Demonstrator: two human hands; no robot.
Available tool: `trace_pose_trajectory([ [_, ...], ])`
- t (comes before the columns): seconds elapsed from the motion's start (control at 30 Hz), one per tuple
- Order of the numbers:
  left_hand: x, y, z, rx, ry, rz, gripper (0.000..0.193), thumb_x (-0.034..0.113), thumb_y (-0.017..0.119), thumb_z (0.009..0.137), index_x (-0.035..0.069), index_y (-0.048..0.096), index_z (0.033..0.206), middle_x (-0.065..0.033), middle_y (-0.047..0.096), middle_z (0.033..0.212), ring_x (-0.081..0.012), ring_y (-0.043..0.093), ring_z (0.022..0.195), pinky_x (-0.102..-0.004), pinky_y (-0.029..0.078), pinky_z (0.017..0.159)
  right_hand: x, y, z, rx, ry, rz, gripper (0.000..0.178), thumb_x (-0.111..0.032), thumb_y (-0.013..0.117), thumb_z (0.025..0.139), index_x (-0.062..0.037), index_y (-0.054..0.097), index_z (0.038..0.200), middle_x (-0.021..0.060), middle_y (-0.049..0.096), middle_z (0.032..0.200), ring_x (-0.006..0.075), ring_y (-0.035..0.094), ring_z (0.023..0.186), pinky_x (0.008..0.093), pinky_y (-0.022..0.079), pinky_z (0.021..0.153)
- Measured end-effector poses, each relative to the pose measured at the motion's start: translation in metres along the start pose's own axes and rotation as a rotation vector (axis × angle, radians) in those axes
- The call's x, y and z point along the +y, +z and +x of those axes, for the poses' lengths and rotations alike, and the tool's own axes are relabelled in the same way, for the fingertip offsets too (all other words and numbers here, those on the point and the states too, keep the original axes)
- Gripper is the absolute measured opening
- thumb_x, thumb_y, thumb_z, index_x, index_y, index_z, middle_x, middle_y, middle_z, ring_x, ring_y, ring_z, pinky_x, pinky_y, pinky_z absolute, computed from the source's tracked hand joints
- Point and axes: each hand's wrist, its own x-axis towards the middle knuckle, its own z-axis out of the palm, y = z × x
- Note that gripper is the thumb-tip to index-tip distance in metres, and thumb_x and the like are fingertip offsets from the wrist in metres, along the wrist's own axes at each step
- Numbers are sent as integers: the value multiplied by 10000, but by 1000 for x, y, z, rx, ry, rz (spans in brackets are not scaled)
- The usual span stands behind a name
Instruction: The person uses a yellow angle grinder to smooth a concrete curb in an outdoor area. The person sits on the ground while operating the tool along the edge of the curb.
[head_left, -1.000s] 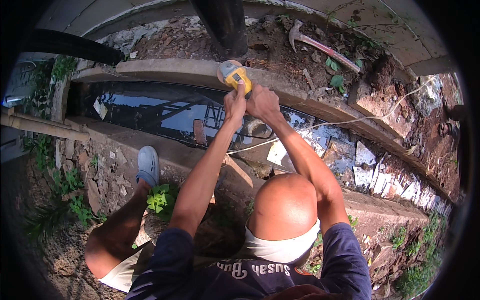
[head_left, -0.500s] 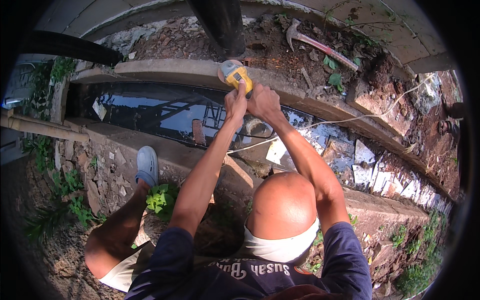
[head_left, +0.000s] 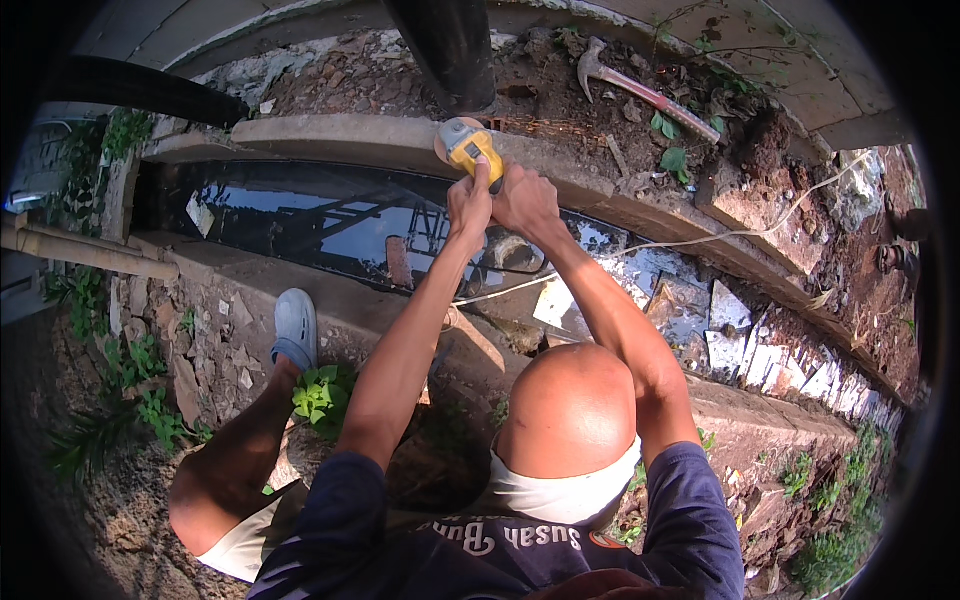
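Observation:
Both of my arms reach forward over a water-filled drain channel [head_left: 330, 225]. My left hand [head_left: 470, 203] is closed around the yellow body of an angle grinder [head_left: 471, 158], its thumb lying along the top. Wrapped round the tool's rear end beside it is my right hand [head_left: 527, 203]. The grinder's disc and guard sit at the foot of a thick black post [head_left: 445, 55], by the far concrete edge [head_left: 350, 135]. Orange sparks [head_left: 550, 128] fly to the right from there. The exact contact of the disc is hidden.
A claw hammer [head_left: 650, 95] with a red handle lies on the soil beyond the channel. A pale cord [head_left: 720, 235] crosses the channel to the right. Broken white tiles [head_left: 770, 360] lie at the right. Bamboo poles [head_left: 90, 255] stick in from the left, near my grey clog [head_left: 295, 325].
The view has shifted very slightly. My hands hold the grinder at the same spot by the post, and sparks show in both frames.

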Motion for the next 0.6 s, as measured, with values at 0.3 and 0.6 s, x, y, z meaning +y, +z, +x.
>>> trace_pose_trajectory([
  [0.3,8,9,-8,30,-4,-53,640,587,543,1142,-22,716,1233,-60,698,979,-143,693,822,-367,620,680,1,-3,-1,3,4,-19,584,-458,716,953,14,662,1293,326,772,1148,512,754,1109,583,593,990],
  [0.6,4,7,-4,-2,5,-11,656,595,503,1154,-2,685,1355,-96,733,1125,-177,764,920,-376,673,692,5,-1,-1,10,8,-21,627,-476,718,949,22,643,1322,339,757,1172,524,748,1114,592,590,991],
])
